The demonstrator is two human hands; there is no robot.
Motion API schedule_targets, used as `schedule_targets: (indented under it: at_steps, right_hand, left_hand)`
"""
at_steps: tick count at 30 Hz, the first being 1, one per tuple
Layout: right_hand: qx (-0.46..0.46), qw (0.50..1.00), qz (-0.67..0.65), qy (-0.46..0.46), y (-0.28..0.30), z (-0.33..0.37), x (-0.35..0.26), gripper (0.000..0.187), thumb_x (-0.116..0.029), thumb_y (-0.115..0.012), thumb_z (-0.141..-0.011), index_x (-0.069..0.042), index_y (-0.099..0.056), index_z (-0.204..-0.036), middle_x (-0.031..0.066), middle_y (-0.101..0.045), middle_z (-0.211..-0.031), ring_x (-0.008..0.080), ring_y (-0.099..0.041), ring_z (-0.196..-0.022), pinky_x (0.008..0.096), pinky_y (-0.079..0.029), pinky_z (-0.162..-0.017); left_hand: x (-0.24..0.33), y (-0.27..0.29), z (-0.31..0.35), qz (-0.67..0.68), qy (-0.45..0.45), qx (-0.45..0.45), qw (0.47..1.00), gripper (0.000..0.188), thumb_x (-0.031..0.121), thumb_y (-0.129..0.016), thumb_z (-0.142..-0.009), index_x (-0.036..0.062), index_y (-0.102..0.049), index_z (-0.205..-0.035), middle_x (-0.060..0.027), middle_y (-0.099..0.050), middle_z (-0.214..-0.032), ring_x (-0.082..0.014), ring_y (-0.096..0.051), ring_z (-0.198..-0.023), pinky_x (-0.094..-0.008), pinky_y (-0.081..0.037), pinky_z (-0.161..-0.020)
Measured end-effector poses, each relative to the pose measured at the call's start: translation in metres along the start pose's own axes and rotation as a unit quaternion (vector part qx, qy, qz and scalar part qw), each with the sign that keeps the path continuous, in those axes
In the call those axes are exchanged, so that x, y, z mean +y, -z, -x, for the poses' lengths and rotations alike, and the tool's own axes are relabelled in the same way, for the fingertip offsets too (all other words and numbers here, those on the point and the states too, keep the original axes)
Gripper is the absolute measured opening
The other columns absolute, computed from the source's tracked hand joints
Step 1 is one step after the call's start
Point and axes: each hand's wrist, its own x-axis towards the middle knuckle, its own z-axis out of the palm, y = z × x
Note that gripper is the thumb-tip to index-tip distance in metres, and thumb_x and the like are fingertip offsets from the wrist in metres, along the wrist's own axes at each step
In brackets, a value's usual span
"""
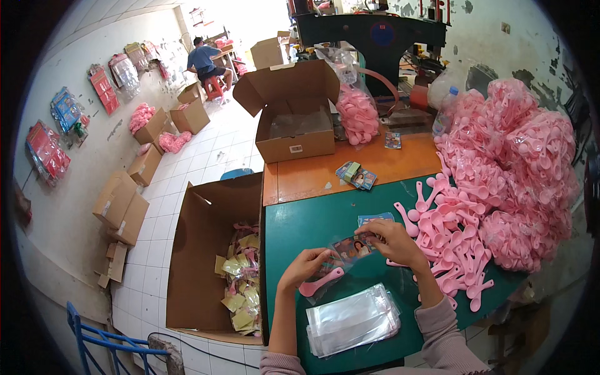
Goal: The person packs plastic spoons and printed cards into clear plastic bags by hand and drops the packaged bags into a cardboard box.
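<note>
My left hand [306, 267] pinches the edge of a clear plastic bag, its fingers closed. From the right, my right hand [399, 242] grips a dark printed card [353, 248], which lies at or partly inside the bag; the clear film makes this hard to tell. A pink scoop spoon [322, 282] is just below my left hand; whether it touches the fingers I cannot tell. Nearer me, a stack of clear plastic bags [353, 320] rests on the green tabletop [290, 234]. Behind my right hand lie more cards [375, 219]. Loose pink spoons [453, 244] are heaped at the right.
Bagged pink spoons [525, 162] pile up at the far right. Banded cards [357, 175] lie on the orange board [406, 159], with an open carton [297, 134] behind. A large carton [206, 250] of packed pieces stands left of the table. A person [203, 59] sits far off.
</note>
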Motion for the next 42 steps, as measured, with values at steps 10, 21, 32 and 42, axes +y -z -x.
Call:
schedule_targets:
  at_steps: [10,21,32,42]
  right_hand:
    - [-0.034,0.999,-0.002,0.000,0.007,-0.001,-0.012,0.026,0.003,-0.053,-0.074,-0.003,-0.058,-0.099,0.0128,-0.059,-0.091,0.0270,-0.058,-0.080,0.0326,-0.046,-0.069]
    - [0.060,0.997,-0.042,-0.009,0.005,0.001,-0.005,0.027,0.005,-0.053,-0.073,-0.004,-0.059,-0.097,0.0128,-0.059,-0.083,0.0235,-0.058,-0.072,0.0304,-0.046,-0.064]
    - [0.028,1.000,-0.003,0.000,0.009,0.000,-0.012,0.025,0.004,-0.053,-0.073,-0.005,-0.060,-0.096,0.0115,-0.059,-0.083,0.0245,-0.057,-0.074,0.0298,-0.045,-0.065]
    - [0.078,0.996,-0.031,0.001,0.008,0.000,-0.018,0.026,0.004,-0.053,-0.073,-0.005,-0.061,-0.096,0.0125,-0.058,-0.083,0.0264,-0.057,-0.075,0.0306,-0.045,-0.066]
  left_hand:
    - [0.006,-0.001,0.004,-0.047,0.016,0.025,0.998,0.035,0.026,-0.043,-0.092,-0.0044,-0.059,-0.097,-0.0070,-0.061,-0.091,-0.0104,-0.055,-0.077,-0.0242,-0.047,-0.067]
    - [0.008,-0.005,0.006,-0.081,0.015,0.011,0.997,0.033,0.028,-0.042,-0.091,0.0007,-0.060,-0.099,-0.0042,-0.061,-0.089,-0.0096,-0.055,-0.079,-0.0216,-0.045,-0.066]
    - [0.015,-0.008,0.005,-0.127,-0.020,-0.001,0.992,0.034,0.027,-0.039,-0.093,-0.0002,-0.059,-0.098,-0.0052,-0.063,-0.090,-0.0094,-0.057,-0.076,-0.0225,-0.048,-0.065]
    - [0.015,-0.006,0.007,-0.094,-0.014,-0.004,0.996,0.033,0.027,-0.039,-0.093,0.0009,-0.060,-0.098,-0.0055,-0.063,-0.089,-0.0093,-0.057,-0.077,-0.0213,-0.046,-0.062]
